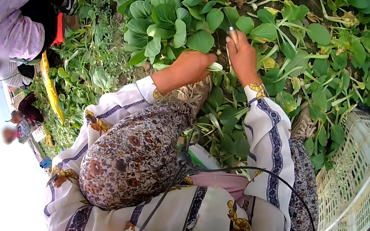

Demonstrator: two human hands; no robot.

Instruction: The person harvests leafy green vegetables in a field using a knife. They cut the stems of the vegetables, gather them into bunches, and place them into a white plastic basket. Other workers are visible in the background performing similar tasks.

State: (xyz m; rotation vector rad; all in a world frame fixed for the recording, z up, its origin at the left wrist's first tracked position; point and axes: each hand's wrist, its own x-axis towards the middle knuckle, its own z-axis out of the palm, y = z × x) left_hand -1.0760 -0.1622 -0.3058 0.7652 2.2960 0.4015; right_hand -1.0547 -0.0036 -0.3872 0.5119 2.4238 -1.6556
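My left hand point(189, 69) is closed around a leafy green that looks like bok choy. The plant's pale stem base point(215, 67) sticks out from the thumb side, towards my right hand. Most of its leaves are hidden behind the fist or merge with the crop. In my right hand point(243, 57) is a small knife point(234, 35) with a wooden handle and a metal collar. Its blade points up and away from me, partly lost among leaves. Dense upright greens point(165, 15) grow just beyond my left hand.
Loose greens, some yellowed, lie on the soil point(291, 60) at the right. A white slatted plastic crate point(356, 175) stands beside my right leg. At the left, a person in a pink top point(15, 22) bends over the crop near a yellow sack point(49, 84); more people are behind.
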